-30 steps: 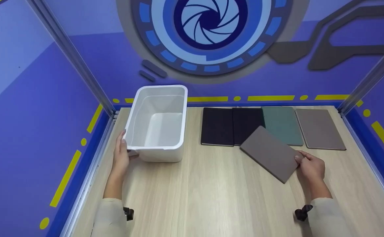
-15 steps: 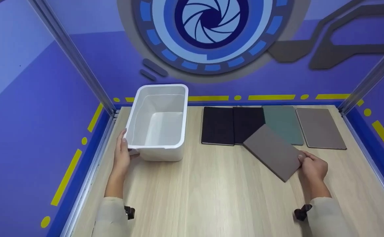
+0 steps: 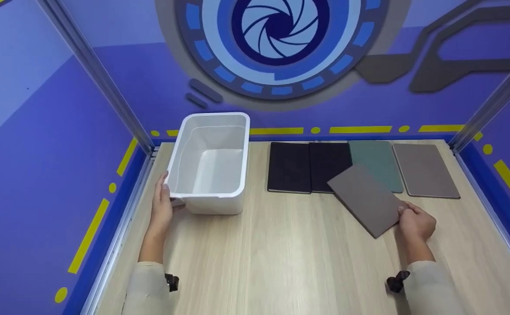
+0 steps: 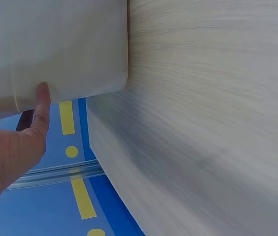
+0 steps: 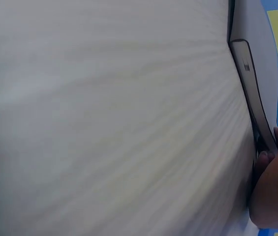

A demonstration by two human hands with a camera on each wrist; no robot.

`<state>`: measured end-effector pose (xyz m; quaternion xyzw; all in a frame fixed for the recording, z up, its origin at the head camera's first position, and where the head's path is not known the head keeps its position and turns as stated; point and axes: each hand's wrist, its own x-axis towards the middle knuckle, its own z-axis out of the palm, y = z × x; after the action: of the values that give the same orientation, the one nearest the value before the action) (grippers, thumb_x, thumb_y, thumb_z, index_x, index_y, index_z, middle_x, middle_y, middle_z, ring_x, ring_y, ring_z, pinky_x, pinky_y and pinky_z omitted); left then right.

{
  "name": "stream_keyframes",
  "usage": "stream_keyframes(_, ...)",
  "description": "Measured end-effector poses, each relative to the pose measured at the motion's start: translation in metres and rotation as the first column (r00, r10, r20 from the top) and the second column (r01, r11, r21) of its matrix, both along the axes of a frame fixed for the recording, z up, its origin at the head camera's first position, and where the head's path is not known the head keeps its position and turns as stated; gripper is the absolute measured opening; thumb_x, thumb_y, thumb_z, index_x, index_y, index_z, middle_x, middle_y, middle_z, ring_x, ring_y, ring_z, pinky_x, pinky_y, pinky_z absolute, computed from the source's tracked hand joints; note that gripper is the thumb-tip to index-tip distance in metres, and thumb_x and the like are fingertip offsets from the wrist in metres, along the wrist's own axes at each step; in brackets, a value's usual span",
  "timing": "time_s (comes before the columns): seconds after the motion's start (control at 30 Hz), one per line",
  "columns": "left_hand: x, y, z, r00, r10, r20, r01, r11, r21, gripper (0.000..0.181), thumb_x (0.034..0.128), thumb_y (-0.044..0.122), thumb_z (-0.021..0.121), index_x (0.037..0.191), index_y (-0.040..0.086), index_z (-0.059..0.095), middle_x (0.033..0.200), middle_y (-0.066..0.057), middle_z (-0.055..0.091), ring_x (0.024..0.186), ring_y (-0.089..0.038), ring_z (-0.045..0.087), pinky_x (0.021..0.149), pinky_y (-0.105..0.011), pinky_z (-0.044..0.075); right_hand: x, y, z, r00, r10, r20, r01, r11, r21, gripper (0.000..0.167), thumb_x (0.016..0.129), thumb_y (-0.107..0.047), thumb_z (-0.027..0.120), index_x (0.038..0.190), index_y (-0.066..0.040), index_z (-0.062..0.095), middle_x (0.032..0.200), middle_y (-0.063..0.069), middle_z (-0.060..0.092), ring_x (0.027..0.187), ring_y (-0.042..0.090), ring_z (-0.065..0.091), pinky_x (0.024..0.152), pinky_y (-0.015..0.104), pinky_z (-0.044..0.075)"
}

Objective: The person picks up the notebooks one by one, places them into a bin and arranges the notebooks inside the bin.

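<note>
Left hand (image 3: 162, 203): gripping the near-left corner of the white bin (image 3: 215, 207), fingertips at the rim; left wrist view shows one finger against the outer wall. Bin sits toward the far-left corner of the tabletop (image 3: 281, 258), long side running front to back.

Then, along the far edge: first black notebook (image 3: 289, 167) flat, right of the bin and apart from it; second black notebook (image 3: 327, 159) flat, touching it.

Held notebook (image 3: 366, 203), grey-brown: angled, over the near parts of the second black notebook and the green notebook (image 3: 375, 162). Can't tell if it touches them.

Right hand (image 3: 417, 222): pinching the held notebook at its right end, thumb on the top cover.

Last, flat grey-brown notebook (image 3: 427, 170): just beside the green one, toward the tabletop's far-right corner.
</note>
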<state>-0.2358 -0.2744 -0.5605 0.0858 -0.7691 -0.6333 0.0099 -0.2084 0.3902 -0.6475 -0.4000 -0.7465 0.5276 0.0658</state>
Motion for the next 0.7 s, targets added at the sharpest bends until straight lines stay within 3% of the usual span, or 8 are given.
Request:
stream_keyframes(0.4, -0.001, -0.003, 0.000, 1.000, -0.007, -0.007, 0.007, 1.000, -0.004, 0.058, 0.1165, 0.049, 0.016, 0.173, 0.036, 0.010, 0.174, -0.013, 0.029, 0.147, -0.044, 0.046, 0.113, -0.063, 0.049, -0.006, -0.016, 0.000, 0.989, -0.146, -0.005, 0.146, 0.989, -0.005, 0.044, 0.105, -0.024, 0.054, 0.145, -0.010, 0.067, 0.152, 0.011, 0.063, 0.148, 0.028, 0.055, 0.125, 0.040, 0.043)
stream_keyframes(0.57, -0.001, -0.003, -0.001, 1.000, -0.014, 0.000, 0.014, 1.000, 0.016, 0.057, 0.1162, 0.050, 0.015, 0.172, 0.039, 0.010, 0.177, -0.010, 0.025, 0.150, -0.043, 0.043, 0.115, -0.064, 0.047, -0.001, -0.022, -0.001, 0.989, -0.148, 0.003, 0.148, 0.988, -0.044, 0.046, 0.105, -0.029, 0.056, 0.146, -0.012, 0.066, 0.153, 0.008, 0.062, 0.150, 0.027, 0.054, 0.127, 0.041, 0.040)
stream_keyframes(0.63, -0.002, -0.002, -0.001, 1.000, -0.011, 0.003, 0.011, 1.000, 0.011, 0.057, 0.1159, 0.051, 0.015, 0.172, 0.040, 0.010, 0.177, -0.010, 0.025, 0.151, -0.042, 0.044, 0.115, -0.064, 0.047, 0.003, -0.024, -0.001, 0.990, -0.142, 0.006, 0.142, 0.989, -0.045, 0.045, 0.104, -0.032, 0.058, 0.144, -0.013, 0.068, 0.142, -0.002, 0.072, 0.149, 0.027, 0.055, 0.127, 0.041, 0.040)
stream_keyframes(0.7, -0.002, -0.001, 0.000, 1.000, -0.009, 0.012, 0.009, 1.000, 0.006, 0.058, 0.1155, 0.053, 0.015, 0.172, 0.041, 0.010, 0.177, -0.009, 0.025, 0.151, -0.043, 0.044, 0.115, -0.064, 0.047, 0.006, -0.025, -0.002, 0.991, -0.136, 0.006, 0.137, 0.990, -0.047, 0.045, 0.103, -0.033, 0.062, 0.141, -0.012, 0.070, 0.120, -0.015, 0.080, 0.147, 0.028, 0.057, 0.126, 0.041, 0.041)
